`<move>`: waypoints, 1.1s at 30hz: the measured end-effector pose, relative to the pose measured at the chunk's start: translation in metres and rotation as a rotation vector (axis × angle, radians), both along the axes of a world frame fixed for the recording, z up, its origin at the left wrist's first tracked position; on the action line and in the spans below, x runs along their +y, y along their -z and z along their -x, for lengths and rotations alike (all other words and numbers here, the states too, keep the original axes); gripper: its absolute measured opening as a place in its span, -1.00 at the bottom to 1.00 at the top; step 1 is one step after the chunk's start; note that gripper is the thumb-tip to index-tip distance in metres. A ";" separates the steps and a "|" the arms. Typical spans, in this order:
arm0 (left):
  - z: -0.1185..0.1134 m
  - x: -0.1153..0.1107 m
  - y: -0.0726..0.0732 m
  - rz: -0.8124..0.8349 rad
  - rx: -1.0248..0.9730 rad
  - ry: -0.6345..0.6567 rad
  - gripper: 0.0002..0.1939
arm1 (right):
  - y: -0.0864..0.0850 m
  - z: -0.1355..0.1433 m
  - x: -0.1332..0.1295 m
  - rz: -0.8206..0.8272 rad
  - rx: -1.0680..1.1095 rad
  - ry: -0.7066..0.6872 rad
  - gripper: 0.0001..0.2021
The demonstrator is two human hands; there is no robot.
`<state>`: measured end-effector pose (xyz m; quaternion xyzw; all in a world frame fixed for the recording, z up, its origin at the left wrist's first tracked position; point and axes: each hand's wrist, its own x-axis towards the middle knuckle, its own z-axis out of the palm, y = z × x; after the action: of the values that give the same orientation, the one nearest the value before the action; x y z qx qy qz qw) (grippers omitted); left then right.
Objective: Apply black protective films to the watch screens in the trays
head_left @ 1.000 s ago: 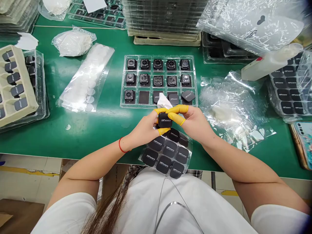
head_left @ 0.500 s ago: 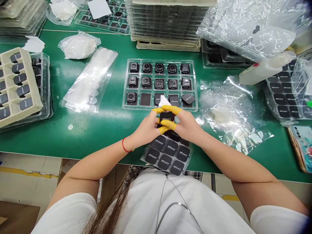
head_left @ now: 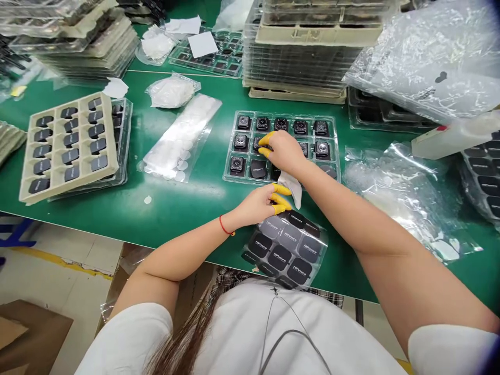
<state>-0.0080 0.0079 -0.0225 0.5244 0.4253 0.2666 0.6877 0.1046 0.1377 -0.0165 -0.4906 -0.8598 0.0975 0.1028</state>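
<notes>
A clear tray [head_left: 229, 174] holds black watch modules in rows, with dark HiFuture-labelled pieces in its front row. My right hand [head_left: 287, 151], in yellow finger cots, reaches over it, thumb and finger closed on a watch module [head_left: 258, 143] in the middle row. My left hand [head_left: 260, 204], also in yellow cots, is in front of the tray, its curled fingertips against a crumpled white cloth [head_left: 292, 190]. A sheet of black HiFuture stickers [head_left: 279, 258] lies just below it, over the table's front edge.
A beige tray [head_left: 58, 190] of labelled pieces stands at left, beside a plastic bag of round films [head_left: 177, 140]. Tray stacks [head_left: 292, 67] rise behind. Crumpled clear plastic [head_left: 394, 198] and a white bottle [head_left: 445, 140] are at right.
My right hand has left my left hand and moved onto the tray. The labelled piece between my hands is gone from there; the bare front-row compartment now holds one. The view has shifted left.
</notes>
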 end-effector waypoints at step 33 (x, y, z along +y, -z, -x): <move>-0.006 -0.015 -0.005 -0.127 0.023 0.001 -0.48 | 0.000 -0.222 -0.113 -0.133 0.045 0.894 -0.65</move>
<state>-0.0015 -0.0068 -0.0179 0.5701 0.4154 0.2867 0.6483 0.3268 0.0250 -0.0165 -0.8040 -0.5652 -0.0012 0.1846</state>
